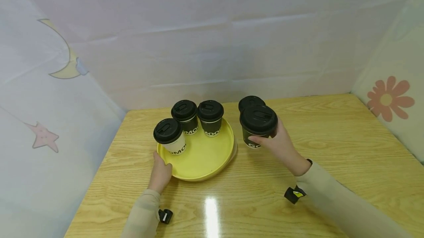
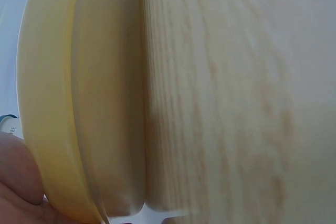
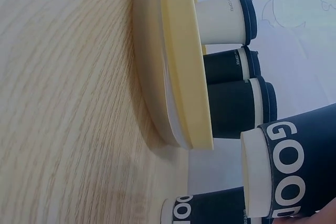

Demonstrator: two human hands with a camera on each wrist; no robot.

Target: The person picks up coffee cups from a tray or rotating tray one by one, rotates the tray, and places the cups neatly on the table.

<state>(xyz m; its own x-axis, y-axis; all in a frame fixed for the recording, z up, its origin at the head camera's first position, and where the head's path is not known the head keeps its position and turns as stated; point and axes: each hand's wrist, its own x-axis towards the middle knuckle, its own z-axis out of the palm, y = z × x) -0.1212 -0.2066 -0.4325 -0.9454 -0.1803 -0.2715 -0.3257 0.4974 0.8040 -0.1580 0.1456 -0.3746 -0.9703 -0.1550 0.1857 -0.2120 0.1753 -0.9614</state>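
My right hand [image 1: 283, 146] grips a black-sleeved paper coffee cup [image 1: 258, 122] with a black lid, upright, to the right of a round yellow tray [image 1: 202, 160]. In the right wrist view its white base and the letters GOOD show, apart from the wood below. My left hand [image 1: 161, 172] holds the tray's near left rim, thumb on the edge. On the tray stand a white coffee cup [image 1: 175, 145] at the left and two black coffee cups [image 1: 190, 123] at the back, all lidded. Another black coffee cup [image 1: 250, 101] stands behind the held one, partly hidden by it.
Under the tray is a paler rounded base [image 3: 149, 61], resting on the wooden table [image 1: 331, 149]. Pale cloth [image 1: 198, 46] hangs behind the table and at both sides. Small black devices [image 1: 293, 195] sit at both wrists.
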